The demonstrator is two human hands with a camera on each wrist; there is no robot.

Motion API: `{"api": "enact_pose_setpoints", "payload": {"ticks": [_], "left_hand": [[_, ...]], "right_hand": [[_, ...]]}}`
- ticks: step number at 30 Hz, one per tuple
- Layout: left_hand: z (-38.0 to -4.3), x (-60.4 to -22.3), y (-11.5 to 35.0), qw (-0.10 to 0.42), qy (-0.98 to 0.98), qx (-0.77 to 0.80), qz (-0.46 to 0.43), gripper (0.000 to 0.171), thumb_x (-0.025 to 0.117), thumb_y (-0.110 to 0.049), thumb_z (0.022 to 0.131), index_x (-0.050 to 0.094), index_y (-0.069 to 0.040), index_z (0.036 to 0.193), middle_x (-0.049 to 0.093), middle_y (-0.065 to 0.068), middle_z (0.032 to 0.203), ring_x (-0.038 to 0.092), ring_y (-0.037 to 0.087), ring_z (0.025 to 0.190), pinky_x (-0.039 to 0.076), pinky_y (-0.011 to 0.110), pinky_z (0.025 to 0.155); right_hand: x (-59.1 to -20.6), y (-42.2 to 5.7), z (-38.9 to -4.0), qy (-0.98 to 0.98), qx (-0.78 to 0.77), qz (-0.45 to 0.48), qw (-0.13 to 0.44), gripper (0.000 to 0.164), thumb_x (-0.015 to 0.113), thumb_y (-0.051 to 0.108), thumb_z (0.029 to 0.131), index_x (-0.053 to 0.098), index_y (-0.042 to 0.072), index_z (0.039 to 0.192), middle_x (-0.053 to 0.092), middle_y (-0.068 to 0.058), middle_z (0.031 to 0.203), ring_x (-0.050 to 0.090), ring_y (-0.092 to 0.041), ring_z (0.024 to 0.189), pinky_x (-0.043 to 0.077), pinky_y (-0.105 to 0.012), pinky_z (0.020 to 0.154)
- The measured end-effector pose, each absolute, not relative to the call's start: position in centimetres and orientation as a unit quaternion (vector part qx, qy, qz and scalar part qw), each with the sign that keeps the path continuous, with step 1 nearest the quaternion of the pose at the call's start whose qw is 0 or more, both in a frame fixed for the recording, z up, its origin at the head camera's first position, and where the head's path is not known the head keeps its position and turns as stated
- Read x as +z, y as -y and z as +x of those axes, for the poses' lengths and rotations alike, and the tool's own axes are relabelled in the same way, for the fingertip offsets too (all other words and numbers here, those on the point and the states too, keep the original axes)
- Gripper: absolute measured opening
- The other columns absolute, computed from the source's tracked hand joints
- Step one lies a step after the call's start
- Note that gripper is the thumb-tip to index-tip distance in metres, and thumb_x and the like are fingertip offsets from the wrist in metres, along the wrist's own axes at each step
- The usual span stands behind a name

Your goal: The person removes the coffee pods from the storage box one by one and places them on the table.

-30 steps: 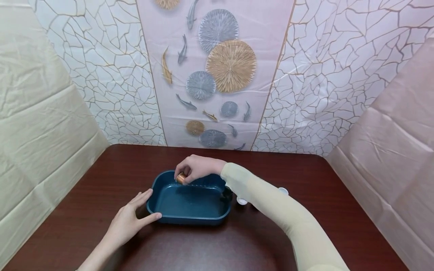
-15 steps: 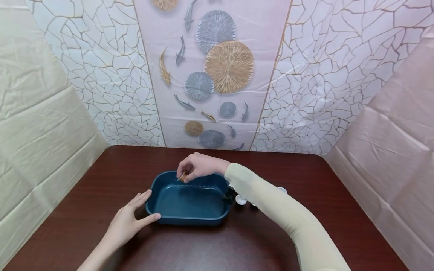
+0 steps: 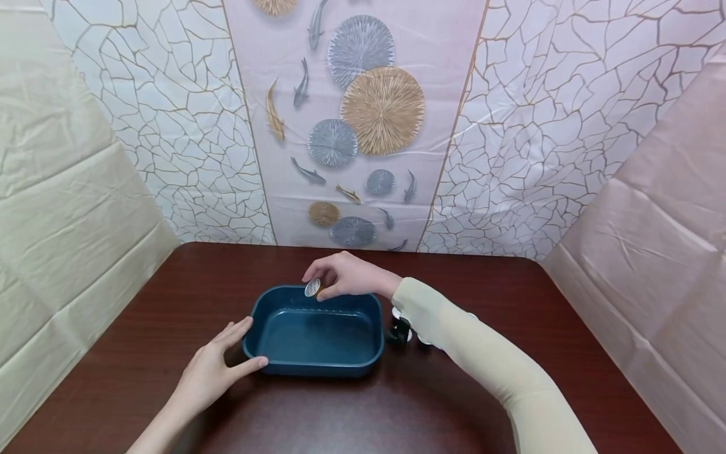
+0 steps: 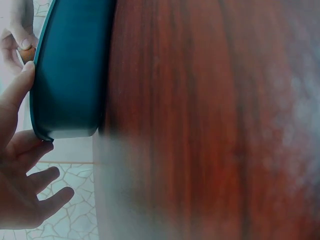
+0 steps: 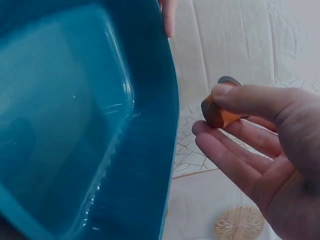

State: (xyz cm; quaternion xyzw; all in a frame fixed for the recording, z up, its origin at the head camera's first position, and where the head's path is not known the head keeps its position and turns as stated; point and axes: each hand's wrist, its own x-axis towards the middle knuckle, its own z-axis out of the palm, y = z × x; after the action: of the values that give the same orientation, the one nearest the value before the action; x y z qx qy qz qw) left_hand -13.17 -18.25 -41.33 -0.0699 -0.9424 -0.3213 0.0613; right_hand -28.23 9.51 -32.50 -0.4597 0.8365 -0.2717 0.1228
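Observation:
The right hand (image 3: 346, 274) pinches a small copper-orange coffee capsule (image 5: 220, 112) between thumb and fingers. It is just over the far rim of a deep blue rectangular basin (image 3: 317, 370). The capsule's silvery lid (image 3: 312, 287) faces the head camera. At the basin's left end is the left hand (image 3: 212, 362), fingers spread and fairly straight. Its thumb touches the front rim and a fingertip the left rim, while the other fingers stand free in the left wrist view. In the head view, the basin's visible floor shows bare and shiny.
Right of the basin, small black objects (image 3: 399, 332) and white round pieces lie partly hidden by the right sleeve (image 3: 454, 334). A dark red-brown table (image 3: 351, 416) bears everything. Patterned cloth (image 3: 510, 139) hangs behind its far edge.
The right hand has moved slightly right and up with the capsule, turning it until its lid faces the head camera. More of the black objects show beside the sleeve. The left hand stays at the basin.

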Motion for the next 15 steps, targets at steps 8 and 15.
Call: {"api": "enact_pose_setpoints", "payload": {"ticks": [8,15], "left_hand": [[-13.1,-41.3,18.3,0.059,0.943,-0.322,-0.068,0.087,0.074,-0.06,0.079,0.045,-0.02,0.15,0.045,0.012,0.154,0.036,0.04,0.146,0.041,0.069,0.1],[-13.1,-41.3,18.3,0.065,0.942,-0.321,-0.074,0.086,0.074,-0.06,0.079,0.045,-0.02,0.15,0.046,0.011,0.154,0.037,0.039,0.146,0.042,0.068,0.1]], "right_hand": [[-32.7,-11.1,-27.1,-0.836,-0.323,-0.429,0.113,0.037,0.077,0.013,0.086,0.066,0.009,0.121,0.073,-0.002,0.111,0.071,-0.008,0.095,0.058,-0.02,0.084],[-33.2,-13.6,-26.4,-0.84,-0.356,-0.397,0.097,0.037,0.078,0.015,0.086,0.066,0.015,0.121,0.072,0.002,0.112,0.07,-0.008,0.095,0.058,-0.022,0.084]]}}
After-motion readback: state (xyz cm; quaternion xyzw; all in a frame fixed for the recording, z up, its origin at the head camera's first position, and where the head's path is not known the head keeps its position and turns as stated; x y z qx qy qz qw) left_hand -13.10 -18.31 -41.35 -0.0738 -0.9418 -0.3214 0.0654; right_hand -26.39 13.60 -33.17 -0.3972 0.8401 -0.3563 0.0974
